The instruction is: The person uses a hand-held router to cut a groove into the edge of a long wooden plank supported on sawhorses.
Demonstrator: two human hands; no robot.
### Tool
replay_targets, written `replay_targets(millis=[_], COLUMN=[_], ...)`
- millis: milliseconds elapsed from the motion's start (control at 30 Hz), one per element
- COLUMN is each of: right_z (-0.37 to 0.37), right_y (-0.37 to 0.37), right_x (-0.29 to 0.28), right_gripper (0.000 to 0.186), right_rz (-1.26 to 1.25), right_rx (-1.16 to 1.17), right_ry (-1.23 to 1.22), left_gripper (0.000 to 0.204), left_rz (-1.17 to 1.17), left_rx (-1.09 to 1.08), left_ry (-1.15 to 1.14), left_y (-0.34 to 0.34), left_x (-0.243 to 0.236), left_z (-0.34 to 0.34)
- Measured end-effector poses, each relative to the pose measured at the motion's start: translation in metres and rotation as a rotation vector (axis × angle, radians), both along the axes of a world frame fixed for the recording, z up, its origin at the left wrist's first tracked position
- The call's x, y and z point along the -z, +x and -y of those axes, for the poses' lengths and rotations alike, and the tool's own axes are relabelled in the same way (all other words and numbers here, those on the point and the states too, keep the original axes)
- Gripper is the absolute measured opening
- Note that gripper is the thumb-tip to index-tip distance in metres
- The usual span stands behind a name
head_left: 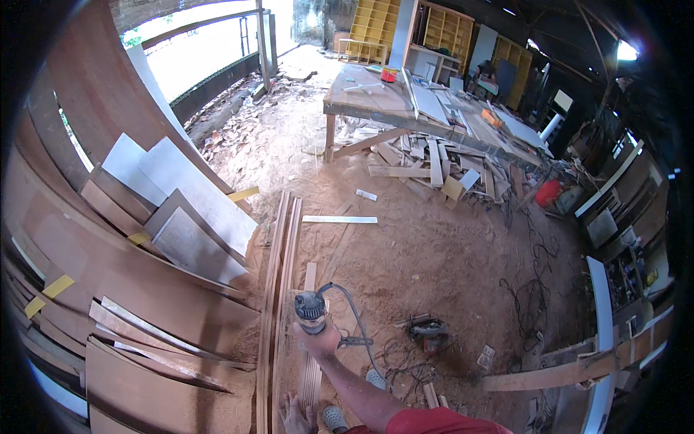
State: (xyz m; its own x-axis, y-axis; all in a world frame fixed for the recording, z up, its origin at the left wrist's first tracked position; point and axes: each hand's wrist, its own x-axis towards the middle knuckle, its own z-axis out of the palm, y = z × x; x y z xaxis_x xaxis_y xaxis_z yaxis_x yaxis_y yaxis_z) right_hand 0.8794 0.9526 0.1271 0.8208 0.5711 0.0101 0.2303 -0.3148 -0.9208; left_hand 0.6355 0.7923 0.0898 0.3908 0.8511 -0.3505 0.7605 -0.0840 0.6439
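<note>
My right hand (323,338), at the end of a bare arm, is wrapped around a trim router (311,311) with a black top. The router stands upright over a narrow grooved wooden strip (311,376); its base and bit are hidden. A dark rod-like part (356,340) sticks out to the right beside it, and a grey cord (352,304) curves from its top. Nearer to me, my left hand (295,415) lies flat on the strip with its fingers apart. Long wooden strips (277,267) run along the floor just left of both hands.
Sheets and boards (199,195) lean along the left. A circular-saw-like power tool (430,329) sits among tangled cords to the right. A large workbench (361,105) stands ahead, with offcuts (437,163) piled beneath it. A white strip (340,219) lies on the dusty floor.
</note>
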Motion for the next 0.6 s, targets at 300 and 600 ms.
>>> replay_targets(millis=[300,600], right_z=[-0.022,-0.051], right_y=[0.016,0.036], right_x=[-0.011,-0.002], right_gripper=[0.055,0.057], right_rz=[-0.06,0.128], right_rx=[0.003,0.029], right_ry=[0.115,0.075], left_gripper=[0.062,0.069], left_rz=[0.064,0.003], left_rx=[-0.085,-0.046], left_ry=[0.146,0.168], left_y=[0.009,-0.005], left_x=[-0.014,0.016], left_z=[0.001,0.007])
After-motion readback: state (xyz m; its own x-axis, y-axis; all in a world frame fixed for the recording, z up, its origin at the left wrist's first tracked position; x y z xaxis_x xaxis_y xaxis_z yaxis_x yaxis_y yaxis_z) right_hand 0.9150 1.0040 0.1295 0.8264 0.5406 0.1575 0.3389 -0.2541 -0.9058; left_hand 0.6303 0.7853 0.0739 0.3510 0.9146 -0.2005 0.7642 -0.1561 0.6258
